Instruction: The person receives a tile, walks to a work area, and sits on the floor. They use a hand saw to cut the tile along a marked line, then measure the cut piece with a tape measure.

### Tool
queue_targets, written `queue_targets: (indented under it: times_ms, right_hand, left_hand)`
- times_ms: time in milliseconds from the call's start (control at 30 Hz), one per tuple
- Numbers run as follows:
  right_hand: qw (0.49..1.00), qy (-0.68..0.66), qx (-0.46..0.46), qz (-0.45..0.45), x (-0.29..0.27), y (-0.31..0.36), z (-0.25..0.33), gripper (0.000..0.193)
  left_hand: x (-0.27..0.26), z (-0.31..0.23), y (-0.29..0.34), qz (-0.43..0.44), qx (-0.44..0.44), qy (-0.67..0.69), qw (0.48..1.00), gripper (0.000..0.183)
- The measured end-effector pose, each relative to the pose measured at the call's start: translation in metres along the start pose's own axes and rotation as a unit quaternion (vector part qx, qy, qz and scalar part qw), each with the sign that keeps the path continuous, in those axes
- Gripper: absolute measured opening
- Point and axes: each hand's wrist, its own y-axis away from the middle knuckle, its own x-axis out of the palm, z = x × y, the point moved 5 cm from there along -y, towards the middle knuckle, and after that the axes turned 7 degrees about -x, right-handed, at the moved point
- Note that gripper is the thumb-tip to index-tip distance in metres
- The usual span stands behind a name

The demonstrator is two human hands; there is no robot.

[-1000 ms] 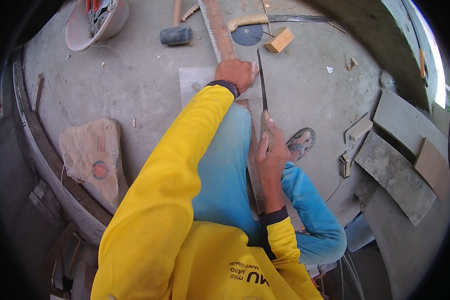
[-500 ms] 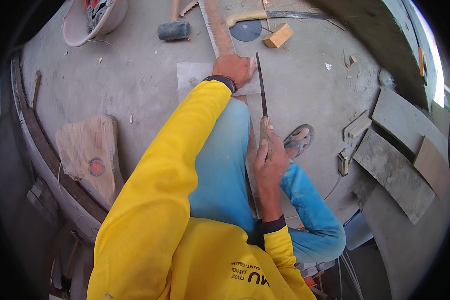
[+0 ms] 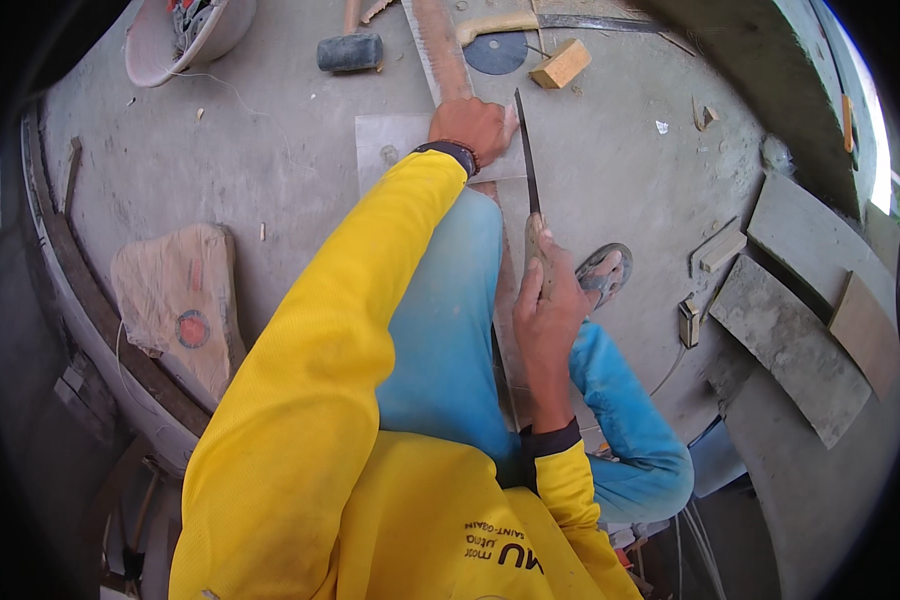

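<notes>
A narrow handsaw (image 3: 531, 170), its blade pointing away from me, rests in my right hand (image 3: 550, 300). That hand is closed around the wooden handle. Its thin dark blade stands just right of a long reddish-brown wooden plank (image 3: 438, 50). My left hand (image 3: 473, 130), fingers curled, bears down on the plank, and its fingertips are partly hidden. Part of the plank runs beneath my blue-trousered leg (image 3: 440, 310). Under the left hand and plank lies a flat pale square sheet (image 3: 385, 140).
Beyond my hands lie a rubber mallet (image 3: 350, 53), a dark cutting disc (image 3: 495, 55), a wood block (image 3: 561, 64) and a curved wooden-handled tool (image 3: 495, 25). A bucket (image 3: 155, 60) stands far left, a paper sack (image 3: 180, 300) nearer left. Boards (image 3: 790, 340) lie right.
My right hand and the saw have moved slightly away from me and to the right. The left hand stays on the plank; the whole view has shifted a little.
</notes>
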Motion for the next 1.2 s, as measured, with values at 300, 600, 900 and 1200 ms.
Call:
queue_targets:
  times_ms: [300, 600, 900, 1200]
  right_hand:
    - [1.000, -0.012, -0.015, -0.006, 0.007, -0.010, -0.001, 0.035]
    - [1.000, -0.022, -0.007, -0.013, 0.029, -0.055, -0.005, 0.031]
    - [1.000, -0.010, 0.016, 0.003, 0.006, -0.021, 0.008, 0.035]
    - [1.000, 0.014, 0.000, 0.011, -0.005, 0.004, 0.012, 0.034]
  left_hand:
    - [0.002, 0.008, -0.001, -0.011, 0.008, 0.005, 1.000, 0.057]
    - [0.006, 0.008, -0.004, -0.011, 0.013, -0.009, 1.000, 0.057]
    - [0.004, 0.003, 0.000, -0.013, 0.009, -0.004, 1.000, 0.057]
    - [0.001, 0.007, 0.000, -0.015, 0.008, 0.006, 1.000, 0.058]
